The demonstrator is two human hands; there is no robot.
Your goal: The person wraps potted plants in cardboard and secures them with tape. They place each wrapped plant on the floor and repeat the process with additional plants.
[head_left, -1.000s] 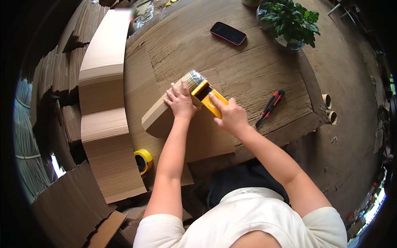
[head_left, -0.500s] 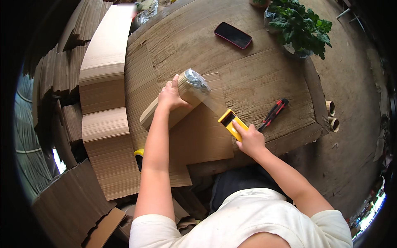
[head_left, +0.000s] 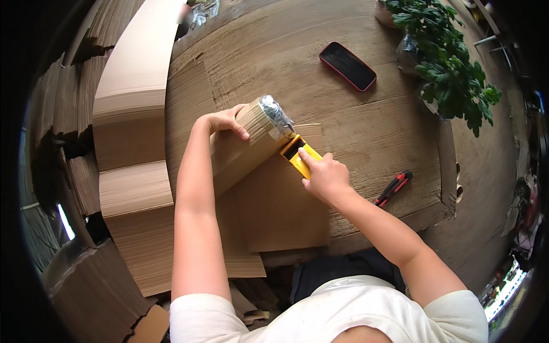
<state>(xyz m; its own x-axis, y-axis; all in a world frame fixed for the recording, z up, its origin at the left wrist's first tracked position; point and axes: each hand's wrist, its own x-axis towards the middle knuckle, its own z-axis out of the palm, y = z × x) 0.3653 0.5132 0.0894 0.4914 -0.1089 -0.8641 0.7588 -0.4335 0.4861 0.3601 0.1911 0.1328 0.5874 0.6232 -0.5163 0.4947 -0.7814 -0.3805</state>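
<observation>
A long bundle of cardboard (head_left: 247, 150) lies slantwise over a flat cardboard sheet (head_left: 286, 217) on the wooden table. Clear tape (head_left: 276, 116) is wrapped about the bundle's far end, crinkled and shiny. My left hand (head_left: 227, 121) grips the bundle from its upper left side, thumb on top and the other fingers partly hidden behind it. In my right hand (head_left: 327, 176) is a yellow tape dispenser (head_left: 297, 163), its front edge at the bundle's taped end. The right index finger presses along the dispenser's top.
Tall stacks of cardboard strips (head_left: 134, 188) stand along the left side. A dark phone with a red rim (head_left: 347, 66) lies farther back on the table (head_left: 274, 51). Leafy potted plants (head_left: 452, 71) stand at the far right edge. A red and black utility knife (head_left: 394, 187) lies beyond my right forearm.
The tape dispenser has moved up and left to the bundle's end; the tape strip earlier stretched between them no longer spans a gap. My left hand has shifted its grip, and the view has turned slightly.
</observation>
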